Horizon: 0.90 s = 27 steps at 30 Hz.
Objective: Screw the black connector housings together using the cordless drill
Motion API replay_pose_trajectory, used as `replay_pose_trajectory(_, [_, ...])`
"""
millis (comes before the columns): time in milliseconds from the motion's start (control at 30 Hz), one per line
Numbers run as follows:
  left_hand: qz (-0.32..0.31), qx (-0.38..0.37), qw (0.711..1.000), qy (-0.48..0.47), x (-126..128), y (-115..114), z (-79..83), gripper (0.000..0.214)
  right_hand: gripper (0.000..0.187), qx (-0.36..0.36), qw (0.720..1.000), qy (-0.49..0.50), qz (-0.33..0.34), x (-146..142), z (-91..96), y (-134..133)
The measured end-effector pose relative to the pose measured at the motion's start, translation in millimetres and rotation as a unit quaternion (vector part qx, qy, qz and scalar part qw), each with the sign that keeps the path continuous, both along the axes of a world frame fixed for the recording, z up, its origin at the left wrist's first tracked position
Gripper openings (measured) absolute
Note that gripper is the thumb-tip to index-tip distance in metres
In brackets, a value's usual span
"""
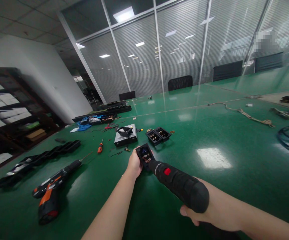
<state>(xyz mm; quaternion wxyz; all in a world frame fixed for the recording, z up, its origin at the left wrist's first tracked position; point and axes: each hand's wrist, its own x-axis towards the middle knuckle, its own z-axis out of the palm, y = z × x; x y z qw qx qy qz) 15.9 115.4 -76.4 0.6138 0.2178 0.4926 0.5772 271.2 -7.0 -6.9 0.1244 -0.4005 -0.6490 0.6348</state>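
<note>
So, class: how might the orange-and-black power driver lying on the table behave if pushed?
The orange-and-black power driver would probably pivot rather than roll, since its grip juts sideways. It may slide easily on the glossy green table.

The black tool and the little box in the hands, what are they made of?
Black tool: probably matte plastic or rubber, judging by its dull surface. Little box: dark plastic, it seems, with smooth, straight walls; the coppery bits inside gleam like metal.

The open black housing (142, 152) contains copper-coloured contacts (147, 158) and tilts at frame centre. The black power tool (181, 186) slants lower right, nose at the housing.
</note>
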Motion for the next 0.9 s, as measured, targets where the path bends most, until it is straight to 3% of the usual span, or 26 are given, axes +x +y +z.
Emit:
replay_pose_trajectory(200, [-0.005, 0.001, 1.0, -0.002, 1.6, -0.7, 1.4, 0.039, 0.021, -0.015, 1.0, 0.0, -0.019, 0.1, -3.0, -1.7])
replay_pose_trajectory(633, [-0.001, 0.006, 1.0, 0.014, 2.1, 0.4, 1.6, 0.039, 0.017, 0.002, 1.0, -0.013, 0.0, 0.3, 3.8, -1.0])
replay_pose_trajectory(900, [-0.007, 0.013, 1.0, 0.009, 1.7, -0.8, 2.1, 0.038, 0.015, 0.004, 1.0, 0.012, 0.0, 1.6, -1.1, -0.8])
